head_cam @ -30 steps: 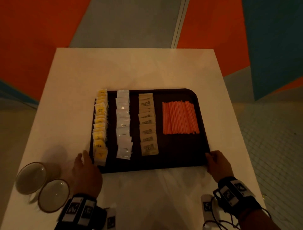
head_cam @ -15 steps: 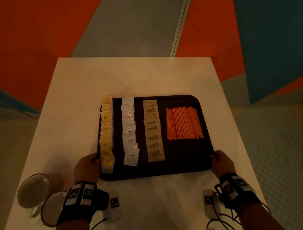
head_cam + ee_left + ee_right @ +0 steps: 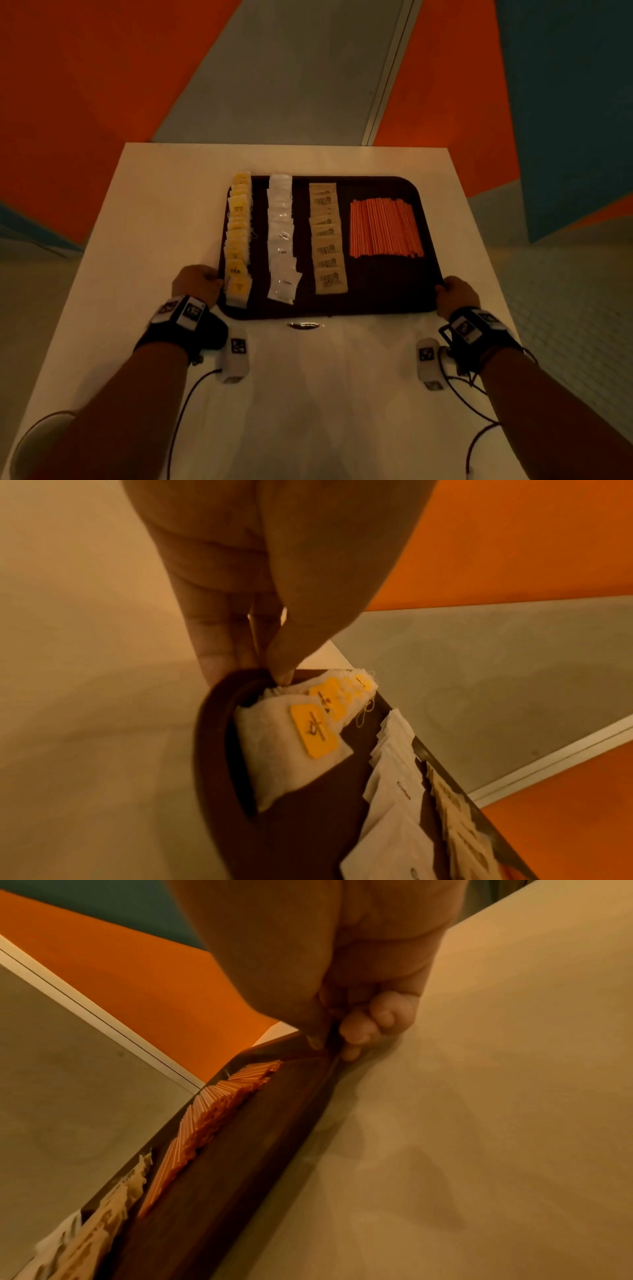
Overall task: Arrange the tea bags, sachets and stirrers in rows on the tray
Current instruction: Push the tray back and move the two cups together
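Observation:
A dark brown tray [image 3: 383,301] lies on the white table [image 3: 164,212]. On it run a row of yellow-tagged tea bags [image 3: 237,236], a row of white sachets [image 3: 281,240], a row of tan sachets [image 3: 327,240] and a block of orange stirrers [image 3: 385,228]. My left hand [image 3: 198,282] grips the tray's left rim near its front corner, thumb on top beside the tea bags [image 3: 308,723]. My right hand [image 3: 455,294] grips the right rim [image 3: 308,1096], fingers curled under the edge and thumb over it.
The tray [image 3: 219,750] sits in the middle of the table, with bare tabletop around it. A glass bowl [image 3: 37,442] shows partly at the near left corner behind my left forearm. Cables and small white devices [image 3: 234,356] hang below both wrists. The orange, grey and teal floor surrounds the table.
Both hands have closed on the tray's side rims and the tray has shifted away from me. My head has pulled back, so the bowls have slid toward the frame's lower left.

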`<action>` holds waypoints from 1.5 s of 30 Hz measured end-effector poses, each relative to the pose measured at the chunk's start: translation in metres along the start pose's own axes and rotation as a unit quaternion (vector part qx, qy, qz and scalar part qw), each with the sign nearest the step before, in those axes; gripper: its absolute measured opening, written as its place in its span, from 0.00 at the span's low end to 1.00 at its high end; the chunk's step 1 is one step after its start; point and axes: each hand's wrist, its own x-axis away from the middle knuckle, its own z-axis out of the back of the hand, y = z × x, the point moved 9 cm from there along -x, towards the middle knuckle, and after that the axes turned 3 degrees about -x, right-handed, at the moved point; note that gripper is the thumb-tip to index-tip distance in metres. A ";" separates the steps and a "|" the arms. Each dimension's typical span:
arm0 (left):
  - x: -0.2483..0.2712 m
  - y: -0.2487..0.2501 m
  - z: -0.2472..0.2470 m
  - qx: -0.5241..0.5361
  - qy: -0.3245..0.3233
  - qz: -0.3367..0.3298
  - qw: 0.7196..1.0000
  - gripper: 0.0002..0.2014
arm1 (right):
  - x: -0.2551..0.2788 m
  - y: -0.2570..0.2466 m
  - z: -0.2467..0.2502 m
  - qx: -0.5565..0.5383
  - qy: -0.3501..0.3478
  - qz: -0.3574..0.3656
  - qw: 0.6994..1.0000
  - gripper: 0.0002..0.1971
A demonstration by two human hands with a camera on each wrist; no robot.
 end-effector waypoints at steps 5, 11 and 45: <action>-0.038 0.023 0.012 0.013 -0.013 0.016 1.000 0.17 | -0.031 -0.028 0.000 0.000 -0.004 -0.007 1.000 0.15; -0.064 0.027 0.015 0.049 -0.026 0.035 0.998 0.15 | -0.051 -0.046 0.001 0.008 -0.010 -0.008 1.000 0.15; 0.147 0.046 0.135 0.151 0.138 -0.265 0.942 0.09 | 0.087 0.009 -0.009 -0.110 -0.078 0.153 0.979 0.04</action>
